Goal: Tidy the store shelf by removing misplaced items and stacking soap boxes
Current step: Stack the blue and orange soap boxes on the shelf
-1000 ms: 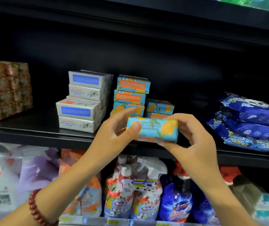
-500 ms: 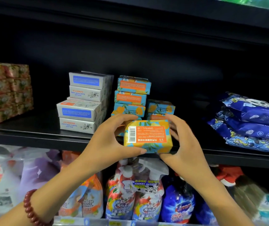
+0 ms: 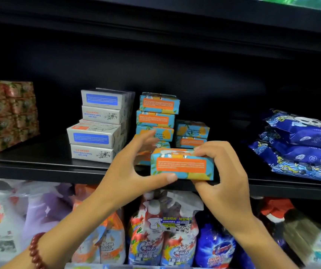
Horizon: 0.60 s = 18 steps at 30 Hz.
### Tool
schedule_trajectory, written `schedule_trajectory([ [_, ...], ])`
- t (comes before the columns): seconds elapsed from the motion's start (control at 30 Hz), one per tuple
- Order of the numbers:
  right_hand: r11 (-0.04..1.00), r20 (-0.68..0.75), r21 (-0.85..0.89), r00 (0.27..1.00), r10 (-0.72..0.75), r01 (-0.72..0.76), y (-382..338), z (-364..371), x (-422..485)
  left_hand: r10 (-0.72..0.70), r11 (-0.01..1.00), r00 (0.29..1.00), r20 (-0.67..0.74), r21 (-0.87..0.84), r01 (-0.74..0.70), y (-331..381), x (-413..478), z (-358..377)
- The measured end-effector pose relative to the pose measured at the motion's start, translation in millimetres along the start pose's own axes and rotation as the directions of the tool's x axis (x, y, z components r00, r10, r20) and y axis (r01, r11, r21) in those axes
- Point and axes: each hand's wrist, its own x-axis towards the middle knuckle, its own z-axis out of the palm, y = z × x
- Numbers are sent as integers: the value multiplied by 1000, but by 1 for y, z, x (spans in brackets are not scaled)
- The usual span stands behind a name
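Both hands hold one blue-and-orange soap box (image 3: 182, 166) just in front of the black shelf's front edge (image 3: 58, 171). My left hand (image 3: 134, 171) has its thumb under the box's left end and its fingers blurred above it. My right hand (image 3: 221, 177) grips the right end, fingers curled over the top. The box's orange label side faces me. Behind it stands a tall stack of matching blue-orange boxes (image 3: 158, 113) and a shorter stack (image 3: 191, 133) to its right. White soap boxes (image 3: 99, 125) are stacked to the left.
Pink floral boxes (image 3: 6, 115) are stacked at the shelf's far left. Blue patterned packets (image 3: 303, 144) lie piled at the right. On the lower shelf stand spray bottles (image 3: 165, 230) and detergent bags (image 3: 216, 247). Another shelf overhangs above.
The box has been turned in my hands from its barcode face to its long orange label side, and has shifted slightly right. My left fingers have lifted off its top.
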Motion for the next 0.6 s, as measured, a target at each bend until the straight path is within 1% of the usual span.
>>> schedule_trajectory([
  [0.07, 995, -18, -31, 995, -95, 94, 2, 4, -4, -92, 985, 996, 12, -147, 93, -1, 0, 1],
  [0.1, 991, -30, -46, 991, -129, 128, 3, 7, -6, -106, 979, 994, 21, -171, 108, 0, 1, 1],
  [0.2, 983, -35, -64, 984, -177, 174, 8, 10, -10, -73, 984, 997, 25, -158, 76, 1, 0, 0],
  [0.3, 979, 2, -82, 983, -185, 185, 13, 13, -12, -53, 989, 998, -20, -140, 50, 2, 2, -6],
  [0.37, 986, 0, -82, 989, -146, 145, 17, 12, -12, -44, 996, 995, -87, -79, 37, 2, 8, -11],
  [0.43, 998, 7, -59, 1000, -29, 30, 23, 10, -14, -43, 999, 987, -155, -7, 42, 0, 16, -16],
  [0.47, 998, 32, -56, 999, 43, -42, 27, 9, -16, -47, 998, 982, -181, 22, 51, 0, 21, -17],
  [0.53, 982, 120, -112, 979, 163, -150, 36, 8, -20, -52, 994, 978, -202, 86, 71, -3, 29, -20],
  [0.6, 958, 208, -233, 954, 217, -168, 44, 10, -26, -66, 983, 978, -196, 153, 97, -8, 37, -22],
])
